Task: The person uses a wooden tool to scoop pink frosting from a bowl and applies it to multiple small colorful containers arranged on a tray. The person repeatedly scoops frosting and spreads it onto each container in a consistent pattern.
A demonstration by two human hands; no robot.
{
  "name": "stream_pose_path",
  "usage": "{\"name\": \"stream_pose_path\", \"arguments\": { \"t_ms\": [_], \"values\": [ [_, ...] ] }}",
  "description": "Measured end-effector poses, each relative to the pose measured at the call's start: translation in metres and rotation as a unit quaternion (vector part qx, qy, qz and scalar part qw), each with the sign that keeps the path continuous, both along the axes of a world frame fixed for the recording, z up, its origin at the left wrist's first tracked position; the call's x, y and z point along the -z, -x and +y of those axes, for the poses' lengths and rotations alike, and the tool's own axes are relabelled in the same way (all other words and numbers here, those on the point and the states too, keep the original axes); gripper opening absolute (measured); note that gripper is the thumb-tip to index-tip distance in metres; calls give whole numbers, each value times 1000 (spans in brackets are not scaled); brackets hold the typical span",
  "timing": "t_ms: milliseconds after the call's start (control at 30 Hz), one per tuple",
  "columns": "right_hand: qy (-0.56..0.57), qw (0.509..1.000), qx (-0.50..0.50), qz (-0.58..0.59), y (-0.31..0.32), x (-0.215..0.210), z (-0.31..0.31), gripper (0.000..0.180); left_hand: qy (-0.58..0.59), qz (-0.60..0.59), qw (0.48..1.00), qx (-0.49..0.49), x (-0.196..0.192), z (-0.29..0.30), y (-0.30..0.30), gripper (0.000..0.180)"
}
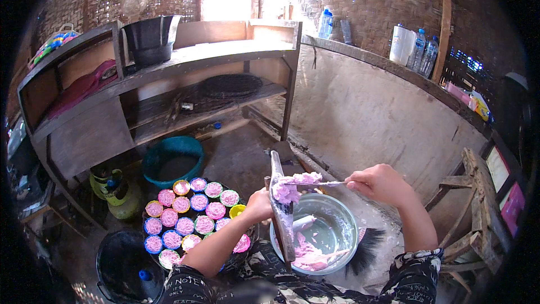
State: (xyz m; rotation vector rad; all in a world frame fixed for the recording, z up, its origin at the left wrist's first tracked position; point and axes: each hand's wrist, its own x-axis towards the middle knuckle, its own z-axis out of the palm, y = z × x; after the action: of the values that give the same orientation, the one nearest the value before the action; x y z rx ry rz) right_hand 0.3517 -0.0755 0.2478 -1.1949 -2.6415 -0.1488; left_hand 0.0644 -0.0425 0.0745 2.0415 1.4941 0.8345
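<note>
My left hand (260,205) is closed around a long wooden tool (285,231), smeared with pale residue and standing between me and the far shelf. My right hand (377,183) pinches a thin stick-like spatula (332,183) that reaches left to the tool. A lump of lilac-pink dough (288,192) clings to the spatula's far end and the tool's upper part. Beneath is a greenish plastic bowl (353,231) with more pink dough (306,254) and a white cylinder (304,223). Left of my left forearm, several colourful small cups hold pink strands (184,225); a yellow cup (237,210) shows little or none.
A teal basin (173,160), a green gas cylinder (122,200) and a black bucket (115,267) stand on the left. Black bristles (365,250) lie beside the bowl. Ahead is a wooden shelf unit (214,94); a wooden rack (478,214) stands right.
</note>
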Motion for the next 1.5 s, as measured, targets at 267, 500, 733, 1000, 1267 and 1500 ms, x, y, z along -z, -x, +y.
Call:
{"name": "stream_pose_path", "arguments": {
  "t_ms": [267, 500, 733, 1000, 1267, 1500],
  "values": [
    [13, 986, -15, -166, 15, -24, -8, 22, -63, -10, 998, 11, -24, -29, -17, 41],
    [-252, 936, -186, -160, 66, 25, -18, 18, -55, -29, 998, 28, -21, -25, -27, 41],
    [-252, 965, -57, -37, 24, -16, -36, 15, -52, -6, 998, -26, -6, -5, -1, 49],
    [-204, 974, -92, -15, 16, -7, -16, 17, -57, -22, 998, -15, -20, -15, -17, 45],
    [-193, 959, -157, -138, 60, 28, -7, 12, 5, 33, 999, -10, -22, -18, -32, 45],
    [-193, 977, -44, 79, 9, 9, -7, 17, 58, -160, 985, -12, 0, 4, 7, 44]
  ]
}}
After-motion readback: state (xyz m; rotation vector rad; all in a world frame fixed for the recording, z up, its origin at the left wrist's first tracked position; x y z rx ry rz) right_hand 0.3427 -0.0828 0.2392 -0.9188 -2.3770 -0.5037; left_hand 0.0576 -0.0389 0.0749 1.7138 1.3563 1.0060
